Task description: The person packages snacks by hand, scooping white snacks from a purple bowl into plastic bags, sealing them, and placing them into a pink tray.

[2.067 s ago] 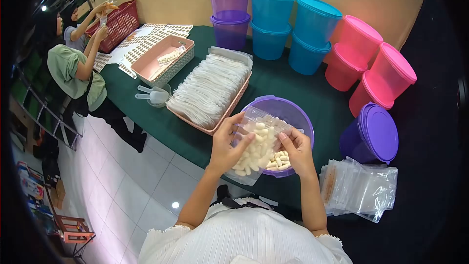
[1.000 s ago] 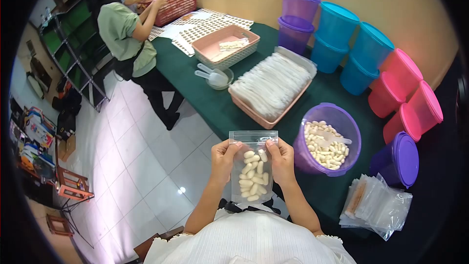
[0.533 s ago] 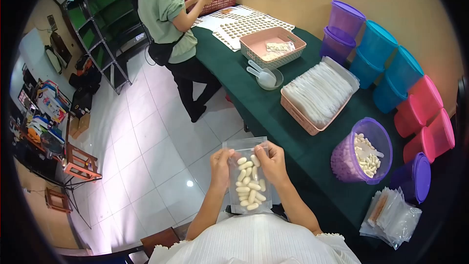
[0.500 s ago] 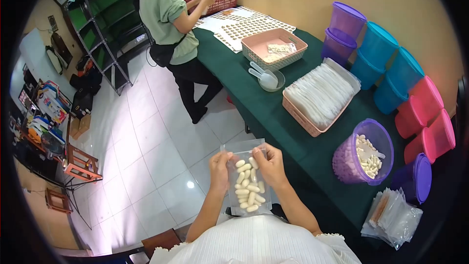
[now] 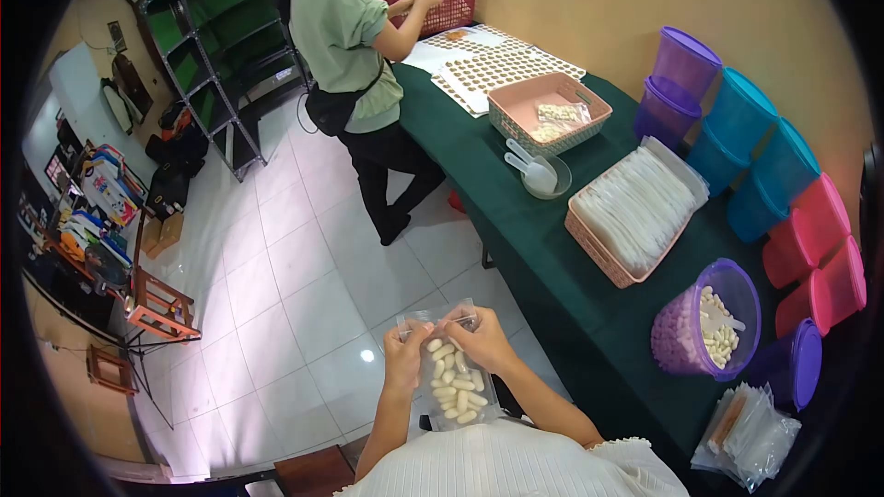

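Close to my body hangs a clear plastic pouch [image 5: 458,385] with several cream-coloured capsule-shaped pieces inside. Fingers of my left hand [image 5: 405,355] pinch its upper left edge. My right hand [image 5: 480,339] grips the top edge on the other side, and the two hands are close together above the pieces. To the right on the green-covered table, a purple tub [image 5: 677,329] holds more of these pieces, with a white scoop [image 5: 730,319] resting among them.
On the table [image 5: 552,262] stand a pink basket of stacked pouches [image 5: 635,212], a bowl with scoops [image 5: 543,175], another pink basket [image 5: 552,101] and coloured tubs [image 5: 746,120]. Loose plastic bags [image 5: 750,437] lie at the near corner. A person in green [image 5: 341,37] works beside the table.
My hands have drawn closer together along the pouch's top, which now looks more gathered. The whole view has shifted, so the table and room sit lower and further right.
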Demonstrator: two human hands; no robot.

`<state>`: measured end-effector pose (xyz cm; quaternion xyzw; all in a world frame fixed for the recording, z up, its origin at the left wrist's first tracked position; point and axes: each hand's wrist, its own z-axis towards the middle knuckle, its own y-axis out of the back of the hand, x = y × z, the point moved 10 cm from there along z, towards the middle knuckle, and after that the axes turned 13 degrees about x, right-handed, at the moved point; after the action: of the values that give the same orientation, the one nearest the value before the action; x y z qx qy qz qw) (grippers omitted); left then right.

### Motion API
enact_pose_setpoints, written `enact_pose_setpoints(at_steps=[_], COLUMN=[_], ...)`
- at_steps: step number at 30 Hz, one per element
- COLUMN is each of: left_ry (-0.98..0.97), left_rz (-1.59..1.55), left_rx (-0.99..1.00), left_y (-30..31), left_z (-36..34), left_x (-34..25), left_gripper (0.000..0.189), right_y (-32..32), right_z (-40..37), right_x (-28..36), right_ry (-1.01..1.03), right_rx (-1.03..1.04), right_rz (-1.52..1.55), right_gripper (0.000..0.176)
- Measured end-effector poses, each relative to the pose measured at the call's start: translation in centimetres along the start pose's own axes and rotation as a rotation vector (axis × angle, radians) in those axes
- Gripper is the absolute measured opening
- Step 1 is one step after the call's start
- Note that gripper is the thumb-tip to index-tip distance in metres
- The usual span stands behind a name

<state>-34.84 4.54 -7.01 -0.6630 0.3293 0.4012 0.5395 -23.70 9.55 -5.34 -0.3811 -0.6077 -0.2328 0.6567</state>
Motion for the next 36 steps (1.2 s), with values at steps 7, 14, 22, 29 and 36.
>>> enact_pose_setpoints(at_steps=[7,14,22,29,36], left_ry=[0.004,0.096,0.001,0.062,0.202], left_rz=[-0.024,0.011,0.107,0.065,-0.054], left_rx=[-0.074,0.015,0.126,0.207,0.222], left_y=[2.8,2.0,-1.8,-4.7,-5.9], left_z=[3.4,11.2,20.7,27.5,31.0], left_x=[-0.1,-1.5,-2.6,-0.3,2.1], left_gripper=[0.005,0.011,0.01,0.011,0.012], right_y=[-0.4,1.6,8.2,14.9,18.3], right_z=[5.5,12.1,18.5,21.8,23.1], right_x=[-0.4,0.5,3.3,4.0,4.3], right_ry=[-0.096,-0.057,-0.051,-0.057,-0.052], right_rx=[0.148,0.155,0.121,-0.009,-0.102], right_rz=[-0.016,0.182,-0.054,-0.161,-0.141], right_gripper=[0.009,0.006,0.007,0.014,0.012])
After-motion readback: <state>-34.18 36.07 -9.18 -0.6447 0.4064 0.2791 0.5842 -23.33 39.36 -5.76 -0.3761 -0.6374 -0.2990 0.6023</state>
